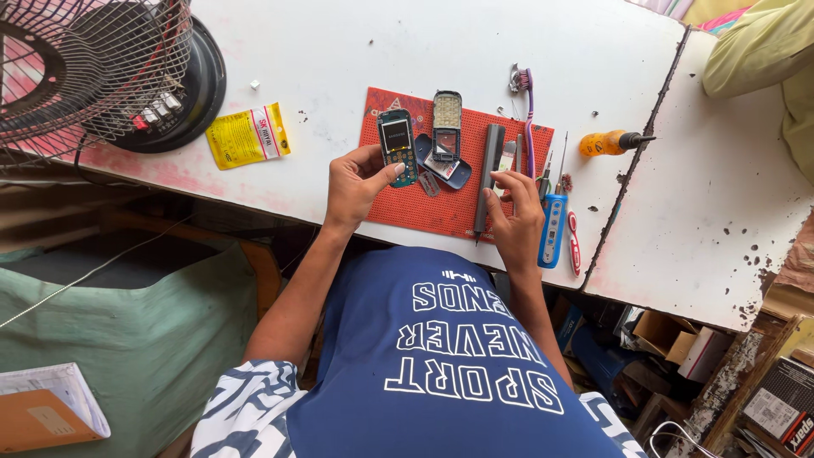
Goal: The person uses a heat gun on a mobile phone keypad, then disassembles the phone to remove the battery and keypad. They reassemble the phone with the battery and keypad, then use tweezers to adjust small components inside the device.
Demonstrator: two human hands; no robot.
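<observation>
2 hands (356,182) (515,225), 1 phone board (397,146), 1 dark screwdriver (487,174).

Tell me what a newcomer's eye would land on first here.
Probably the red mat at the white table's near edge, strewn with opened phone parts. The left hand holds a phone board over it, and the right hand grips a dark screwdriver. A wire fan fills the far left corner.
</observation>
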